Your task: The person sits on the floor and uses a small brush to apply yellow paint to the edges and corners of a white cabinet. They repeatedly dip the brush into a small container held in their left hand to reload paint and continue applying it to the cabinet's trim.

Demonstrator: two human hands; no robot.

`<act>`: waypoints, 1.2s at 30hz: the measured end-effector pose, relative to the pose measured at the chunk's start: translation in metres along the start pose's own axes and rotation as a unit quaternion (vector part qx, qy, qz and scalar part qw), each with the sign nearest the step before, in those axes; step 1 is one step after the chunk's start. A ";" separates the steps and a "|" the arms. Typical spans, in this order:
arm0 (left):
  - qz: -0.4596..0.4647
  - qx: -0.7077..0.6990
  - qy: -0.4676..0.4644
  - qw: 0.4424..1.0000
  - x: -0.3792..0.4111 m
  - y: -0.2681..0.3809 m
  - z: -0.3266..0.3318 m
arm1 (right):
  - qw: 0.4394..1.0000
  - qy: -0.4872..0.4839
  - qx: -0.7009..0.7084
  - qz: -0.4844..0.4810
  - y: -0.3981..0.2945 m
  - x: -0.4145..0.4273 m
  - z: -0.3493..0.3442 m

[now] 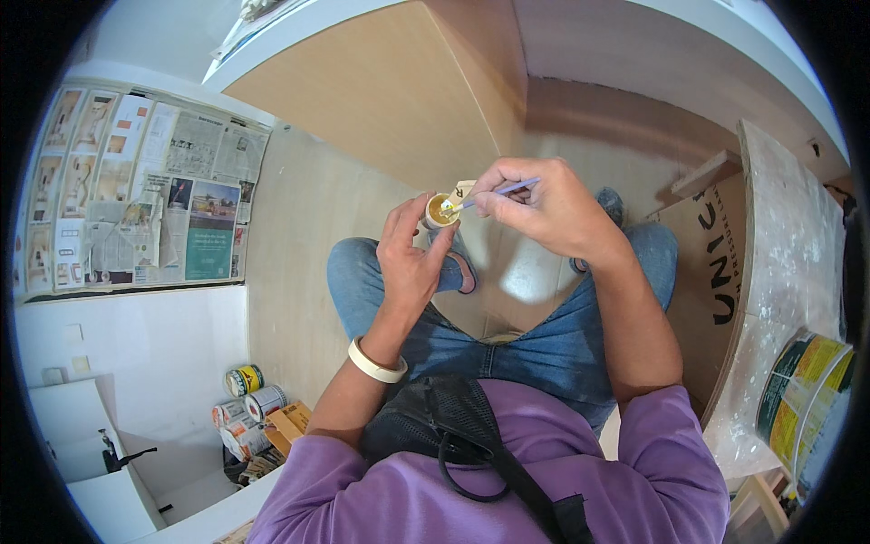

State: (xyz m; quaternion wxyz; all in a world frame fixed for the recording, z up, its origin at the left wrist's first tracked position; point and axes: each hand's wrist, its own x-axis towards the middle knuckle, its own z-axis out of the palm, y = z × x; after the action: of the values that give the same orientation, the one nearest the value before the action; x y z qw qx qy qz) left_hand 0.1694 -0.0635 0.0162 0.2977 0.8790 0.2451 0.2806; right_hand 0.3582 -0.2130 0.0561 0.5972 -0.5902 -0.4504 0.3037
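Observation:
My left hand (413,245) holds a small round cup (431,219) between thumb and fingers, its mouth facing up. Yellowish-brown material, with a dab of white, lies inside the cup. In my right hand (537,207) is a thin paintbrush with a purple handle (518,185), its tip inside the cup. A small tan piece (462,191) bearing a printed mark shows behind the cup, beside my right fingers; whether a hand holds it I cannot tell. Around my left wrist sits a roll of masking tape (376,364).
A wood-faced cabinet (367,88) stands ahead. Newspaper sheets (211,204) cover a panel on the left. Several paint cans (245,379) and a cardboard box (291,420) are at lower left. A paint-spattered board (781,272) at right carries a large paint bucket (805,394).

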 end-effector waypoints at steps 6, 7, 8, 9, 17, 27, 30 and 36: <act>-0.010 0.008 0.017 1.000 0.001 -0.006 -0.001 | 0.997 0.012 0.065 0.025 0.002 0.003 0.002; -0.016 0.006 0.016 1.000 0.001 -0.006 -0.001 | 0.997 0.016 0.074 0.028 0.000 0.003 0.001; -0.023 0.005 0.015 1.000 0.001 -0.005 -0.001 | 0.995 0.018 0.089 0.038 0.000 0.004 0.001; -0.030 0.003 0.013 0.999 0.000 -0.004 -0.002 | 0.993 0.021 0.104 0.048 0.000 0.005 0.000; -0.033 -0.014 0.022 0.999 0.001 -0.005 -0.001 | 0.987 0.047 0.136 0.068 0.004 0.010 -0.004; -0.062 -0.002 0.039 0.997 0.000 -0.010 -0.004 | 0.992 0.008 0.119 0.027 0.002 0.006 0.003; -0.071 -0.009 0.044 0.996 0.001 -0.012 -0.005 | 0.993 0.002 0.118 0.028 0.000 0.005 0.002; -0.086 -0.011 0.047 0.995 0.001 -0.014 -0.006 | 0.993 -0.004 0.116 0.016 0.002 0.005 0.001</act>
State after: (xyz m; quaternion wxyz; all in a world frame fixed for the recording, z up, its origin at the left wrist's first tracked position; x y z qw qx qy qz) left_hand 0.1628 -0.0507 0.0109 0.3182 0.8370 0.3308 0.2979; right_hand 0.3598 -0.2076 0.0546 0.6553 -0.5224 -0.4050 0.3656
